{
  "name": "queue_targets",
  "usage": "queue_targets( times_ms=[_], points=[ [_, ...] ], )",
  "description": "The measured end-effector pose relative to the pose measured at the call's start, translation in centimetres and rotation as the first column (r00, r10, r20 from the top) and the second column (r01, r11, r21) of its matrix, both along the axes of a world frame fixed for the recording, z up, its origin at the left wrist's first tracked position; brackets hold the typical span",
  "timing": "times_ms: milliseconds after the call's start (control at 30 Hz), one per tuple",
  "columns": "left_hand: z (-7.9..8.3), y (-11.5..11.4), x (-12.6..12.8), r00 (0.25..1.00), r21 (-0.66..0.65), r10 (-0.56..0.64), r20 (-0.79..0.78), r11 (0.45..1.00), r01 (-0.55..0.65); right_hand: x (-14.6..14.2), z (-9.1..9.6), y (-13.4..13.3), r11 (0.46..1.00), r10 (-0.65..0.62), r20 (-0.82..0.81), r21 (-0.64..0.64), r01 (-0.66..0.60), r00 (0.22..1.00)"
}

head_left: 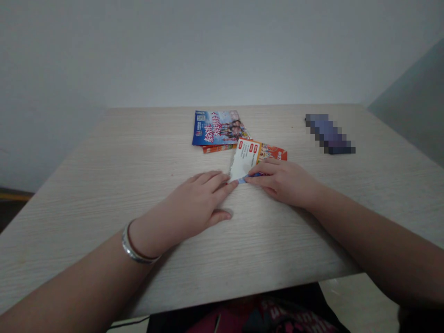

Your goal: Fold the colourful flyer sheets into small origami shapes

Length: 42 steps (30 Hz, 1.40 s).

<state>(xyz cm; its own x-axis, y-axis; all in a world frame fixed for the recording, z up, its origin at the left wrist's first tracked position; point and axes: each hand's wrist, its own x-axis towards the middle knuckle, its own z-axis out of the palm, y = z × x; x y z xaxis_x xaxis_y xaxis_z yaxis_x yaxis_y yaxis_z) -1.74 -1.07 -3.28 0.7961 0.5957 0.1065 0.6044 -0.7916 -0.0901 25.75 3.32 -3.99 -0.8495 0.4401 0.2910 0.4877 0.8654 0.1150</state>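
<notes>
A printed flyer (pixel 243 159), white with red labels and an orange picture part, lies on the table between my hands. Along its near edge runs a narrow folded strip showing blue. My left hand (pixel 197 199) lies with fingers stretched out, its index fingertip pressing the near left corner; the thumb rests apart on the table. My right hand (pixel 287 182) has its fingers closed at the near edge and covers the flyer's lower right part. What lies under those fingers is partly hidden. Just behind, a stack of flyers (pixel 218 129) has a blue one on top and orange edges below.
The pale wood-grain table (pixel 121 152) reaches back to a white wall (pixel 222 55). A pixelated dark flat object (pixel 329 134) lies at the back right. The table's front edge is close to my lap (pixel 256 319). A silver bangle (pixel 133 247) circles my left wrist.
</notes>
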Motion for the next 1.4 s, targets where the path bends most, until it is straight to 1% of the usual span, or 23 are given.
queue_targets(
  times_ms=[67, 167, 267, 333, 400, 500, 567, 667, 767, 867, 1000, 1133, 1400],
  points=[
    [-0.1, 0.1, 0.0, 1.000, 0.003, -0.008, 0.011, 1.000, 0.008, -0.1, -0.1, -0.1, 1.000, -0.020, -0.010, -0.019, 0.020, 1.000],
    [-0.3, 0.1, 0.1, 1.000, -0.006, 0.001, 0.027, 1.000, -0.001, -0.4, -0.2, -0.2, 0.995, -0.066, -0.034, -0.081, 0.063, 0.997],
    [-0.3, 0.1, 0.1, 0.999, -0.023, 0.008, 0.044, 1.000, -0.007, -0.7, -0.1, -0.2, 0.977, -0.181, -0.115, -0.134, 0.166, 0.977],
    [-0.2, 0.2, 0.1, 0.999, -0.031, 0.002, 0.051, 1.000, 0.000, -0.9, -0.2, 0.0, 0.952, -0.285, -0.176, -0.164, 0.257, 0.942],
    [-0.2, 0.2, 0.0, 0.999, -0.036, -0.001, 0.048, 0.999, 0.003, -0.9, -0.4, 0.3, 0.924, -0.366, -0.239, -0.212, 0.319, 0.899],
    [-0.1, 0.3, 0.0, 0.999, -0.043, 0.001, 0.043, 0.999, 0.001, -0.9, -0.9, 0.9, 0.889, -0.435, -0.331, -0.307, 0.340, 0.837],
    [-0.2, 0.3, -0.1, 0.999, -0.046, 0.003, 0.043, 0.999, -0.001, -0.9, -1.2, 1.2, 0.880, -0.435, -0.349, -0.358, 0.311, 0.830],
    [-0.3, 0.2, 0.0, 0.999, -0.036, 0.011, 0.049, 0.999, -0.009, -1.0, -1.3, 1.7, 0.866, -0.414, -0.292, -0.419, 0.274, 0.862],
    [-0.4, 0.1, 0.0, 0.999, -0.025, 0.024, 0.043, 0.999, -0.023, -1.0, -1.4, 2.2, 0.842, -0.431, -0.223, -0.448, 0.301, 0.875],
    [-0.3, 0.1, 0.1, 0.999, -0.025, 0.031, 0.033, 0.999, -0.030, -1.1, -1.5, 2.4, 0.832, -0.453, -0.190, -0.442, 0.336, 0.871],
    [-0.2, 0.1, 0.2, 0.999, -0.028, 0.029, 0.026, 0.999, -0.028, -1.3, -1.3, 2.3, 0.840, -0.458, -0.163, -0.402, 0.365, 0.874],
    [-0.3, 0.1, 0.2, 0.999, -0.029, 0.037, 0.020, 0.999, -0.036, -1.4, -1.2, 2.3, 0.841, -0.454, -0.153, -0.399, 0.365, 0.878],
    [-0.4, 0.1, 0.2, 1.000, 0.019, 0.026, -0.005, 0.999, -0.026, -1.3, -1.4, 2.7, 0.850, -0.446, -0.134, -0.374, 0.372, 0.885]
  ],
)
